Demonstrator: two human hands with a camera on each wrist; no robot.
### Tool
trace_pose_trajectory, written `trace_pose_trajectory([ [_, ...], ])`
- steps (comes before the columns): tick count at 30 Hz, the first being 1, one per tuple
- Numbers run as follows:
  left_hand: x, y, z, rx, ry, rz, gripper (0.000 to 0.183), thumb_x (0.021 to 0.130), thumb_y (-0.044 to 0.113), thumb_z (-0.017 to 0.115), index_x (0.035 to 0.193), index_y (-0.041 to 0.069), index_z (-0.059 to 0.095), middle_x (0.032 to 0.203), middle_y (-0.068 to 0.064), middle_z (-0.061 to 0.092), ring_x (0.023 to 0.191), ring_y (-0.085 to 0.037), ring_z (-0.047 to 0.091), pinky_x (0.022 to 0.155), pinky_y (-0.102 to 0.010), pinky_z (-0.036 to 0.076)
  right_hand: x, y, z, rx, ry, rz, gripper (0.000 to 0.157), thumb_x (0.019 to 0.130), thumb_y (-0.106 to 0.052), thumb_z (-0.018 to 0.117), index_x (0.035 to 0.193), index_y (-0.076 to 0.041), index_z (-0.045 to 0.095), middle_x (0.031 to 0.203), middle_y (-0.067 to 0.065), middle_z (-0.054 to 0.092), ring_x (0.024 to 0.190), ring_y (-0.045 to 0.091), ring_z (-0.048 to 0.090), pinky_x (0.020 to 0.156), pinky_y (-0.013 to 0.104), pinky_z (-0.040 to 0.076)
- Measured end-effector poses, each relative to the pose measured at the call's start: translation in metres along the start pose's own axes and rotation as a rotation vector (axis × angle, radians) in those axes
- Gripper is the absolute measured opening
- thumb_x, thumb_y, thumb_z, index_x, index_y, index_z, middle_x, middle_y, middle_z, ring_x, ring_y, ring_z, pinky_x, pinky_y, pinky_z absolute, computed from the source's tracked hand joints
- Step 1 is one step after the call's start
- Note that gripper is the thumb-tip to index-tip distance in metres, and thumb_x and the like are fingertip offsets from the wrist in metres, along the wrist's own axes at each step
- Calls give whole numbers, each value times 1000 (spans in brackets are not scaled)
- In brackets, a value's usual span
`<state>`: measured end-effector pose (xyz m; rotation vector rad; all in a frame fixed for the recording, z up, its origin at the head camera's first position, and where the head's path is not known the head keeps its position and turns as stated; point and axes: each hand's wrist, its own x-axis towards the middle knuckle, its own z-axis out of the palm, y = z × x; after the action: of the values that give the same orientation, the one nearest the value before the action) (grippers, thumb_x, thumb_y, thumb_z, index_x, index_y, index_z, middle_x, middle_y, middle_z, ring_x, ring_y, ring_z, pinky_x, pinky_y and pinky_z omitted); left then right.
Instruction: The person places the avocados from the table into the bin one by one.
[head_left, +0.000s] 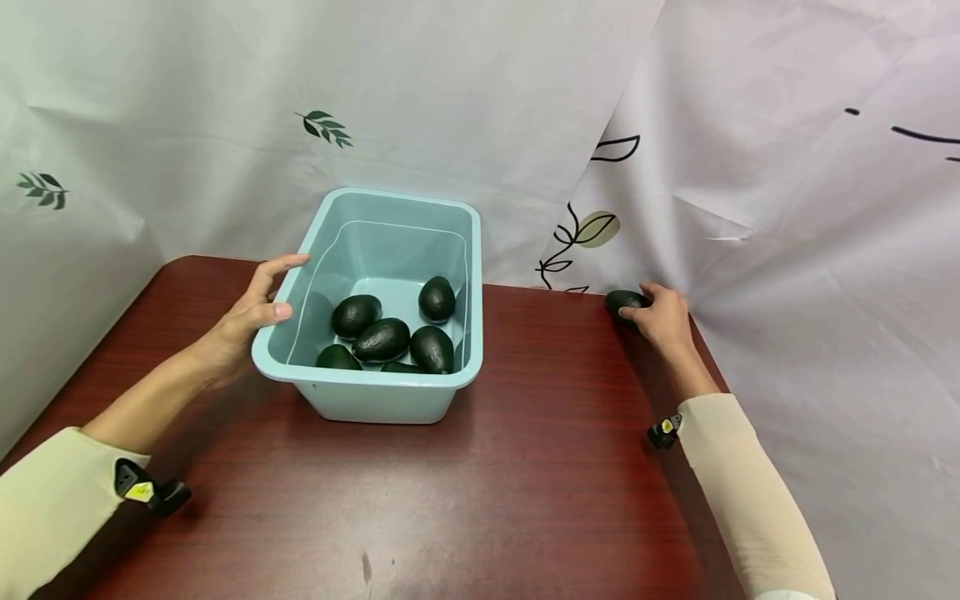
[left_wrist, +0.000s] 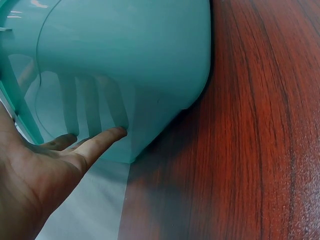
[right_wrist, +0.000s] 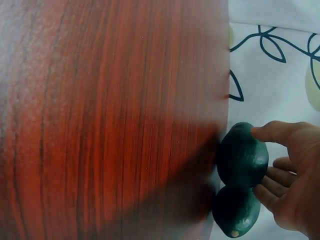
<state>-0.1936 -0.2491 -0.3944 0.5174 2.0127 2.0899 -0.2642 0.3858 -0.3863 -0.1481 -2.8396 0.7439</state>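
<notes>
A light blue plastic bin stands on the table with several dark green avocados lying in it. My left hand is at the bin's left side, thumb and index finger at the rim. In the left wrist view, the fairly straight fingers touch its outer wall. Far to the right, my right hand holds an avocado between thumb and fingers at the table's back edge. The right wrist view shows this avocado against a second avocado, which the hand does not grip.
The reddish-brown wooden table carries the bin and the loose avocados. White cloth with leaf prints hangs behind the table and along both sides. Each sleeve bears a small black wrist camera.
</notes>
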Motion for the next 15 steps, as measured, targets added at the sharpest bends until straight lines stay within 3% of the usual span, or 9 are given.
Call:
trace_pose_trajectory([
  [15,1,-1,0,-10,3,10,66,105,25,54,165,46,37,148,-4,42,121,-17,64,88,-32,61,4,2,2,-34,-64,1,79,95,-30,89,159,6,58,159,34,60,150,56,53,125,66,43],
])
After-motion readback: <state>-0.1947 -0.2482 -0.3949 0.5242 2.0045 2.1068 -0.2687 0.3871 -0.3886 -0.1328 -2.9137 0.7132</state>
